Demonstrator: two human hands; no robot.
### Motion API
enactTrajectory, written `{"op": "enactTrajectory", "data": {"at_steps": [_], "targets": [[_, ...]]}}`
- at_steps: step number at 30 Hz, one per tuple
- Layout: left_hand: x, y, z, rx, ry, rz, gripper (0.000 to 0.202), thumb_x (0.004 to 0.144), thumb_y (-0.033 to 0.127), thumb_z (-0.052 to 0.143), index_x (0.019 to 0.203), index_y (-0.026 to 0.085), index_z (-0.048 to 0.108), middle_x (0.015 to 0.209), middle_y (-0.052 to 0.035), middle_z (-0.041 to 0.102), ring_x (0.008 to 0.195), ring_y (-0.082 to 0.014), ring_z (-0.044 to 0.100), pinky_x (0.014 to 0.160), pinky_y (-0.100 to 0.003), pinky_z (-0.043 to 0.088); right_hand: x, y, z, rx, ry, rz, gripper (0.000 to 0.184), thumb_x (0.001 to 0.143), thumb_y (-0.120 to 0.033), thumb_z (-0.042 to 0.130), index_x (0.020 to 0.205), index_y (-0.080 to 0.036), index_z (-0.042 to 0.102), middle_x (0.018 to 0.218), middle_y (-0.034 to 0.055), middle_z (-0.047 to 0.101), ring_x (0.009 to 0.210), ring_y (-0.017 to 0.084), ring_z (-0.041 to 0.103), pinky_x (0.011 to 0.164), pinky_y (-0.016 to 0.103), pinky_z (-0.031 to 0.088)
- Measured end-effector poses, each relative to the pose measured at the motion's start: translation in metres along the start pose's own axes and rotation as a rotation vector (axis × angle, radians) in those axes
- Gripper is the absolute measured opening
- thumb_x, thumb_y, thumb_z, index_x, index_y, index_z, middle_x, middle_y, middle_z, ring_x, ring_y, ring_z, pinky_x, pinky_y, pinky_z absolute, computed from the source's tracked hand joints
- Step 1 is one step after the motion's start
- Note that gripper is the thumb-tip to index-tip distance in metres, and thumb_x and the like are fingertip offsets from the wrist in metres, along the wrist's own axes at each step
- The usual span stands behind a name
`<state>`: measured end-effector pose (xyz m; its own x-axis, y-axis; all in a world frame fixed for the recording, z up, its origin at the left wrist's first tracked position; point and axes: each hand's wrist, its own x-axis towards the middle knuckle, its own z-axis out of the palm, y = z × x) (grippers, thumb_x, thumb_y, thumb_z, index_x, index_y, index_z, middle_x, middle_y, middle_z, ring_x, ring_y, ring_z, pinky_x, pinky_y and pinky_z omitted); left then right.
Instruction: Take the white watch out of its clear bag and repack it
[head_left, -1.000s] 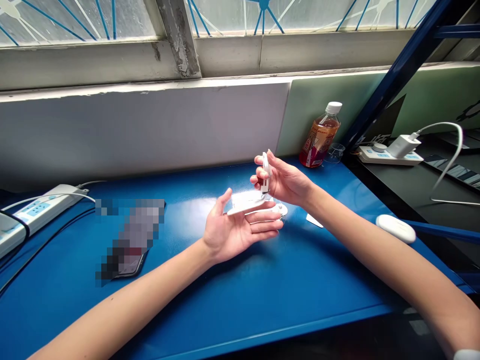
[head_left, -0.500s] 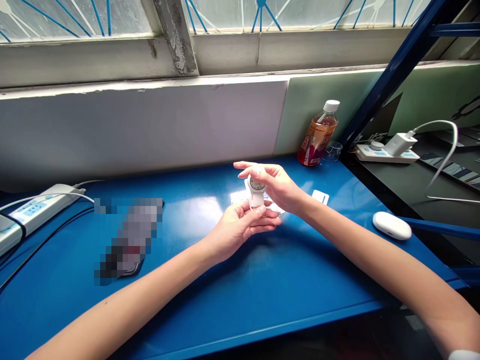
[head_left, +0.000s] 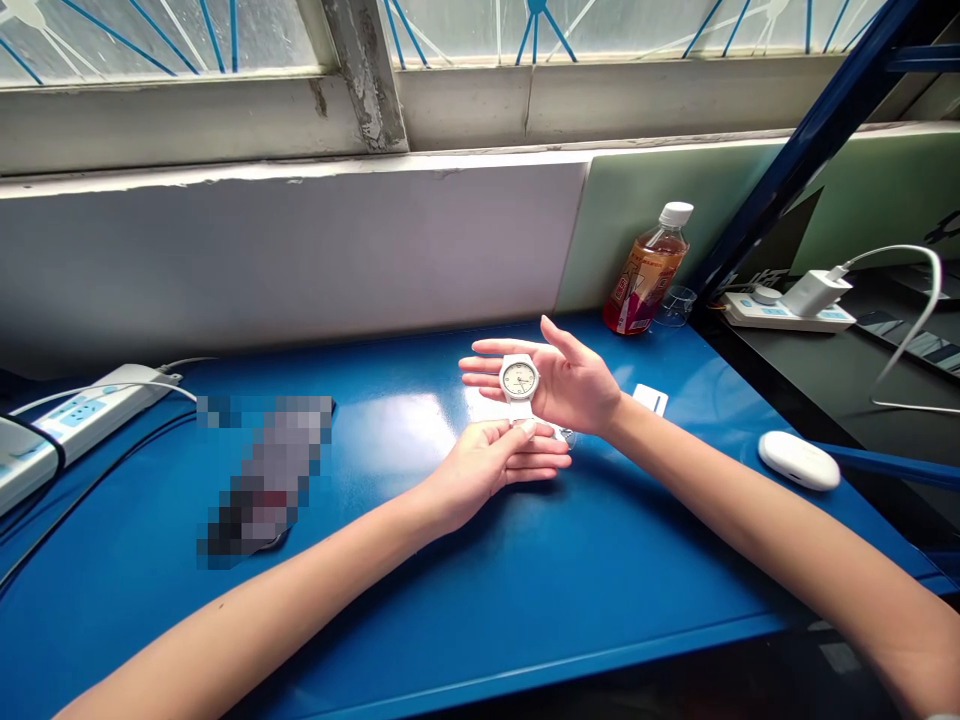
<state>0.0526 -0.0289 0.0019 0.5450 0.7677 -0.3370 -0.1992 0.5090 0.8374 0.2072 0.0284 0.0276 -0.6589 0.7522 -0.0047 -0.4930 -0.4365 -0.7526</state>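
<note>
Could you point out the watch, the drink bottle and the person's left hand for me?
White watch (head_left: 519,379): head view, on its dial.
Drink bottle (head_left: 645,280): head view, on its label.
Left hand (head_left: 480,464): head view, middle of the hand.

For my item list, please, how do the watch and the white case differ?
The watch is held by its strap in the left hand; the white case lies on the blue table. The watch has a round dial with markings; the white case has a plain, rounded top. Both look mainly white.
</note>
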Motion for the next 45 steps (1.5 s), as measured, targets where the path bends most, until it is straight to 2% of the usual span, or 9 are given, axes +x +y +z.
{"op": "enactTrajectory", "data": {"at_steps": [4, 7, 12, 16, 25, 33, 38, 41, 45], "targets": [[0.001, 0.001, -0.001, -0.013, 0.012, -0.004, 0.029, 0.095, 0.036, 0.063, 0.103, 0.009, 0.069, 0.101, -0.0179, 0.076, 0.092, -0.0238, 0.075, 0.088, -0.036, 0.057, 0.001, 0.001, -0.003, -0.016, -0.019, 0.001, 0.06, 0.102, -0.053, 0.024, 0.123, -0.014, 0.065, 0.123, 0.0144, 0.071, 0.115, 0.023, 0.067, 0.108, 0.042, 0.044], [0.0, 0.001, -0.002, -0.007, -0.015, 0.002, 0.034, 0.093, 0.041, 0.065, 0.103, 0.009, 0.068, 0.098, -0.0174, 0.076, 0.09, -0.025, 0.075, 0.088, -0.038, 0.057, 0.001, 0.001, -0.003, -0.029, -0.012, 0.022, 0.063, 0.101, -0.055, 0.026, 0.118, -0.011, 0.068, 0.122, 0.0164, 0.071, 0.116, 0.024, 0.066, 0.109, 0.041, 0.043], [-0.004, 0.0, 0.001, 0.052, -0.021, 0.009, 0.044, 0.086, 0.047, 0.072, 0.104, 0.007, 0.071, 0.106, -0.0208, 0.074, 0.102, -0.0307, 0.072, 0.093, -0.041, 0.054, 0.0, 0.0, -0.001, -0.038, 0.005, 0.067, 0.069, 0.099, -0.062, 0.027, 0.114, -0.01, 0.069, 0.125, 0.0184, 0.07, 0.117, 0.026, 0.065, 0.11, 0.042, 0.042], [-0.004, 0.0, 0.003, 0.059, -0.005, 0.014, 0.045, 0.086, 0.048, 0.071, 0.104, 0.007, 0.072, 0.106, -0.0214, 0.074, 0.101, -0.0313, 0.072, 0.093, -0.042, 0.054, -0.001, -0.002, 0.001, -0.017, -0.026, 0.064, 0.073, 0.099, -0.063, 0.023, 0.116, -0.008, 0.068, 0.128, 0.019, 0.068, 0.118, 0.027, 0.065, 0.11, 0.044, 0.042], [-0.001, -0.001, -0.003, 0.064, -0.001, -0.003, 0.034, 0.095, 0.038, 0.06, 0.099, 0.007, 0.072, 0.101, -0.0194, 0.076, 0.095, -0.0276, 0.074, 0.09, -0.04, 0.056, -0.002, -0.002, -0.003, 0.003, -0.104, 0.057, 0.083, 0.097, -0.067, 0.015, 0.119, -0.007, 0.068, 0.132, 0.0192, 0.066, 0.124, 0.029, 0.061, 0.111, 0.045, 0.041], [-0.004, 0.007, 0.0, -0.024, -0.055, -0.064, 0.028, 0.097, 0.03, 0.057, 0.105, 0.006, 0.069, 0.106, -0.0213, 0.074, 0.099, -0.0263, 0.073, 0.092, -0.038, 0.056, -0.004, -0.005, 0.001, -0.01, -0.073, 0.057, 0.083, 0.097, -0.068, 0.014, 0.117, -0.008, 0.068, 0.131, 0.0187, 0.066, 0.124, 0.03, 0.061, 0.112, 0.047, 0.039], [-0.005, 0.006, 0.001, -0.021, -0.035, -0.042, 0.028, 0.098, 0.03, 0.057, 0.106, 0.006, 0.067, 0.11, -0.0219, 0.073, 0.099, -0.0262, 0.073, 0.092, -0.039, 0.056, -0.007, -0.004, 0.005, -0.056, -0.069, 0.055, 0.075, 0.096, -0.068, 0.025, 0.114, -0.012, 0.07, 0.128, 0.0156, 0.068, 0.123, 0.031, 0.061, 0.111, 0.047, 0.041], [-0.004, 0.003, 0.001, -0.004, -0.006, 0.006, 0.029, 0.096, 0.034, 0.061, 0.105, 0.007, 0.068, 0.108, -0.0204, 0.074, 0.099, -0.0263, 0.073, 0.093, -0.04, 0.055, -0.006, -0.005, 0.007, -0.182, -0.03, 0.06, 0.059, 0.095, -0.062, 0.04, 0.115, -0.015, 0.07, 0.126, 0.0133, 0.07, 0.122, 0.03, 0.062, 0.108, 0.046, 0.044], [0.0, 0.008, -0.004, 0.073, 0.106, 0.198, 0.032, 0.088, 0.038, 0.072, 0.104, 0.01, 0.068, 0.099, -0.0146, 0.075, 0.094, -0.0241, 0.073, 0.095, -0.041, 0.054, -0.004, -0.009, 0.006, -0.519, 0.161, -0.137, 0.035, 0.089, -0.046, 0.062, 0.11, -0.019, 0.07, 0.115, 0.0093, 0.073, 0.113, 0.026, 0.064, 0.1, 0.043, 0.049]]}}
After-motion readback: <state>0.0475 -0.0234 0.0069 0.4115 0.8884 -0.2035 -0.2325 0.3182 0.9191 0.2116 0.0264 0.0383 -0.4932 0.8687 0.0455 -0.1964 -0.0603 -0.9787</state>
